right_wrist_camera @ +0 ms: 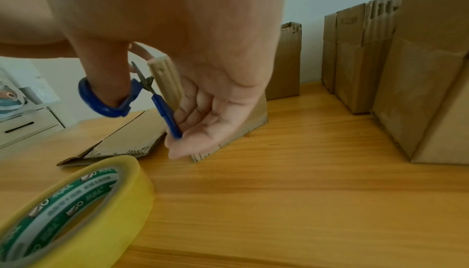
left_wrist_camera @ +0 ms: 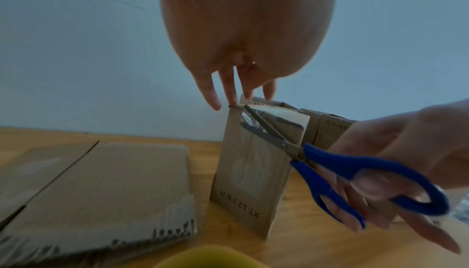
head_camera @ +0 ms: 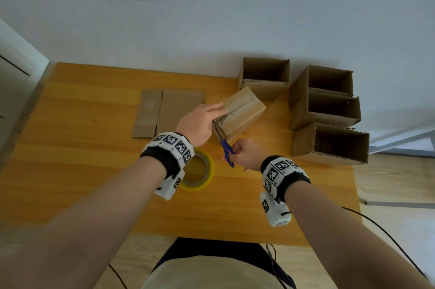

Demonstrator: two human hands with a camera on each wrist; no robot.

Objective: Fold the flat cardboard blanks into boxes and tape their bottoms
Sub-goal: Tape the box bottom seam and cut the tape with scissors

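A folded cardboard box (head_camera: 244, 110) stands bottom-up in the middle of the wooden table (head_camera: 94, 171). My left hand (head_camera: 217, 110) rests on its near top edge with straight fingers (left_wrist_camera: 228, 92). My right hand (head_camera: 237, 151) grips blue-handled scissors (head_camera: 227, 151), thumb through one loop (right_wrist_camera: 106, 100). The blades (left_wrist_camera: 266, 130) lie against the box's upper near side (left_wrist_camera: 251, 172), at a strip of clear tape (left_wrist_camera: 247, 120). A yellow tape roll (head_camera: 200, 171) lies flat just behind my left wrist.
A stack of flat blanks (head_camera: 169, 110) lies left of the box. Several open finished boxes (head_camera: 266, 77) (head_camera: 329, 110) (head_camera: 334, 143) crowd the table's right and far-right side. A wall runs behind the table. A cable (head_camera: 388, 237) hangs off my right arm.
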